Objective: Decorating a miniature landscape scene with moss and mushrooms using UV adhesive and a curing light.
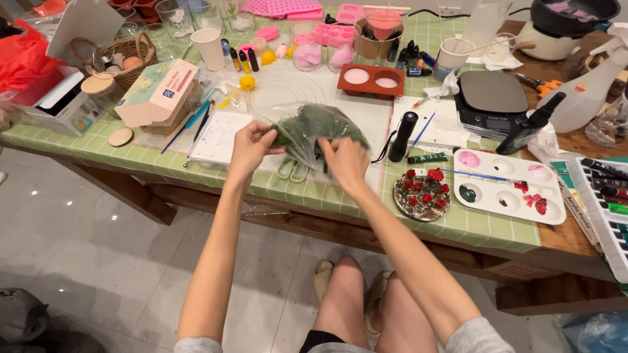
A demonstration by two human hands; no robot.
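Observation:
A clear plastic bag [315, 126] filled with dark green moss lies near the front edge of the green checked table [471, 225]. My left hand [250, 146] pinches the bag's left side, with a tuft of moss at the fingertips. My right hand [345, 162] grips the bag's lower right part, fingers closed on the plastic. Both forearms reach up from my lap. To the right of my right hand sits a round disc [423, 194] topped with small red flowers and green bits.
A white paint palette [507, 187] with a blue brush lies right of the disc. A black flashlight [402, 136], a black scale [491, 98], a brown two-well mould [371, 80], pink moulds, paper cups, a basket [124, 55] and a tray of paint tubes [605, 199] crowd the table.

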